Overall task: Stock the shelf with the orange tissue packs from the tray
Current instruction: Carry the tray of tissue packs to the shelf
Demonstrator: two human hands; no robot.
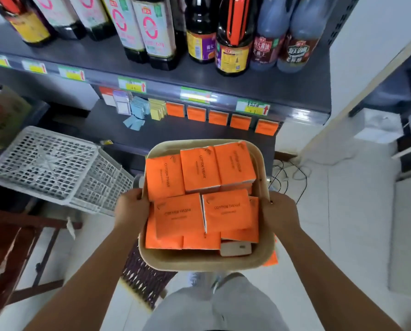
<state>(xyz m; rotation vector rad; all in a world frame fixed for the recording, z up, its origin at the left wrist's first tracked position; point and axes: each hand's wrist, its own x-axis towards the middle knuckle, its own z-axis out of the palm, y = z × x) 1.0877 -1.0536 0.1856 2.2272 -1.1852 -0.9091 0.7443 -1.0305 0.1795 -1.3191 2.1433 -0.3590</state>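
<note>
The left hand [131, 206] grips the left side of the tan tray [199, 262]. The right hand [282, 211] grips its right side. The orange tissue packs [227, 212] lie piled inside the tray. Past the tray is the dark shelf [176, 132], with a row of orange packs [217, 117] standing on it. Higher up past the tray stand big bottles [233, 44]. A white basket [47, 163] lies left of the tray.

The one head-worn wide-angle camera looks forward and steeply down from close above the tray [199, 265], facing the shelf [199, 131] just beyond it.
</note>
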